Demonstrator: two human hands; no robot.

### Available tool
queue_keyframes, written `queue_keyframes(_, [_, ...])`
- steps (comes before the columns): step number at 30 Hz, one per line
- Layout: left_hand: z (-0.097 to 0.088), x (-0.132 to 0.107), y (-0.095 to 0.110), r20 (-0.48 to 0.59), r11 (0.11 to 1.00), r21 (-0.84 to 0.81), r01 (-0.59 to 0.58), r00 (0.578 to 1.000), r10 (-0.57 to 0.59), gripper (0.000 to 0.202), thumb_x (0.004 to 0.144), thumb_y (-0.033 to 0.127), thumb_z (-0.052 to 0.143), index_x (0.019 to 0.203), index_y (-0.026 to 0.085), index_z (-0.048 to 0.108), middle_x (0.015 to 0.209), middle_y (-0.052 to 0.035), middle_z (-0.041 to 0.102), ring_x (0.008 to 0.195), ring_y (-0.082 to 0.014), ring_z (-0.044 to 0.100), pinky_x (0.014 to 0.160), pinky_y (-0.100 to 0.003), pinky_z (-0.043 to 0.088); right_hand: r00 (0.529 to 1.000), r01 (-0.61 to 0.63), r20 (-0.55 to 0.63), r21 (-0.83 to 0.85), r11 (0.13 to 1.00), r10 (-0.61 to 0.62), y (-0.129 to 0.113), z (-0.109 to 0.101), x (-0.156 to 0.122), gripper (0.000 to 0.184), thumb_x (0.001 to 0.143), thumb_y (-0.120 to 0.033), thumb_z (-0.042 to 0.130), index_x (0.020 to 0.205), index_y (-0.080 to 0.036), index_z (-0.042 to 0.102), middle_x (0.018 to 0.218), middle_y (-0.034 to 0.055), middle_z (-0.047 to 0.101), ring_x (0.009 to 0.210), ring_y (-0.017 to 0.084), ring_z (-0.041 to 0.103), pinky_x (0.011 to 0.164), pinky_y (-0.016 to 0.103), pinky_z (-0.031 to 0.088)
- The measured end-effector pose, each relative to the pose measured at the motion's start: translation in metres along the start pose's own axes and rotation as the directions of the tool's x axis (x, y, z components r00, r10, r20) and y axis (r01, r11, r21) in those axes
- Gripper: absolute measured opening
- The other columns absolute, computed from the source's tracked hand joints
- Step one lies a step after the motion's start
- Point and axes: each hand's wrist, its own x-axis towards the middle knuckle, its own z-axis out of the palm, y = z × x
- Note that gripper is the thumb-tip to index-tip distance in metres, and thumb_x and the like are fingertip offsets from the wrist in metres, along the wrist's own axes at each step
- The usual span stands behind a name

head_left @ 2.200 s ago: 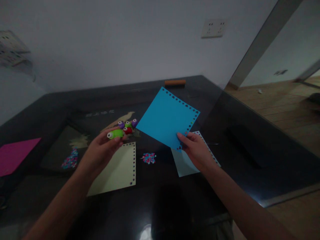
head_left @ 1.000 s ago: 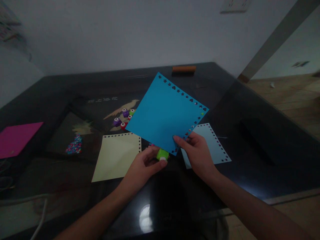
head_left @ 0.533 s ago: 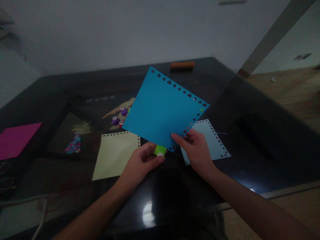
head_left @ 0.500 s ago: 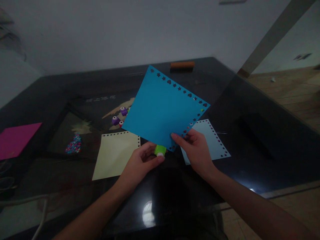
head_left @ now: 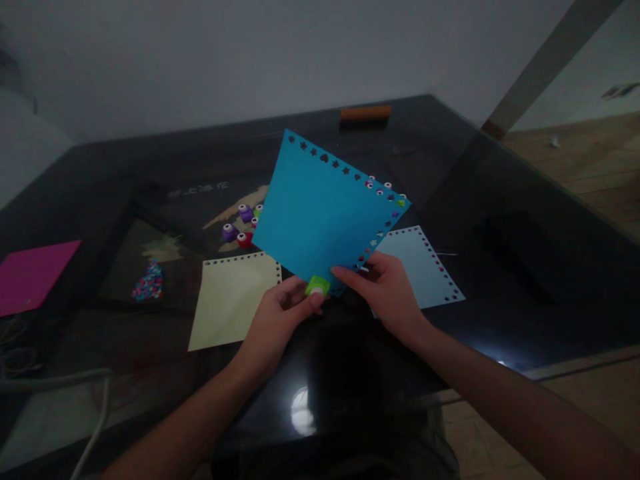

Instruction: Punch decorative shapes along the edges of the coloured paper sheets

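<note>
My right hand (head_left: 387, 297) pinches the near corner of a bright blue paper sheet (head_left: 320, 210), holding it tilted above the dark table (head_left: 500, 267). Small punched shapes line two of its edges. My left hand (head_left: 280, 320) grips a small green paper punch (head_left: 317, 287), which sits on the sheet's near edge right beside my right fingers.
A cream sheet (head_left: 233, 300) and a pale blue sheet (head_left: 425, 267), both with punched borders, lie flat on the table. Several small punches (head_left: 240, 227) sit behind the blue sheet. A pile of confetti (head_left: 149, 283), a pink sheet (head_left: 33, 273), an orange bar (head_left: 365, 112) and a white cable (head_left: 95, 420) are also here.
My left hand brought the green punch from the left to the blue sheet's near edge. The sheet tilted and turned a little.
</note>
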Motion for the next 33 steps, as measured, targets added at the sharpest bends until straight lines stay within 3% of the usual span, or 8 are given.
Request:
queue_keyframes(6, [0.0029, 0.0013, 0.0012, -0.021, 0.993, -0.122, 0.001, 1.000, -0.004, 0.032, 0.068, 0.033, 0.080, 0.095, 0.018, 0.069, 0.093, -0.0037, 0.070, 0.076, -0.0127, 0.059, 0.065, -0.022, 0.045, 1.000, 0.011, 0.022, -0.070, 0.997, -0.009, 0.0011, -0.0021, 0.0009, 0.023, 0.066, -0.039, 0.076, 0.073, -0.019, 0.069, 0.077, 0.0030, 0.073, 0.070, 0.018, 0.065, 0.068, 0.033, 0.054])
queue_keyframes(12, [0.0032, 0.0000, -0.0015, 0.006, 0.981, -0.192, 0.029, 1.000, -0.028, 0.022, 0.071, 0.031, 0.078, 0.086, 0.018, 0.070, 0.086, -0.0016, 0.068, 0.077, -0.0122, 0.058, 0.065, -0.021, 0.046, 0.999, -0.020, 0.026, -0.063, 0.998, 0.022, 0.0007, -0.0020, 0.0011, 0.025, 0.067, -0.042, 0.075, 0.068, -0.018, 0.065, 0.069, 0.0012, 0.068, 0.062, 0.016, 0.061, 0.059, 0.029, 0.050])
queue_keyframes(33, [0.0083, -0.0024, -0.0013, -0.011, 0.987, -0.158, 0.016, 1.000, -0.018, 0.023, 0.072, 0.033, 0.077, 0.088, 0.019, 0.070, 0.084, -0.0014, 0.069, 0.083, -0.0157, 0.062, 0.070, -0.024, 0.049, 1.000, -0.031, -0.007, -0.110, 0.993, 0.030, 0.0054, 0.0001, -0.0002, 0.025, 0.071, -0.038, 0.073, 0.064, -0.017, 0.060, 0.059, -0.0011, 0.060, 0.055, 0.013, 0.053, 0.053, 0.026, 0.044])
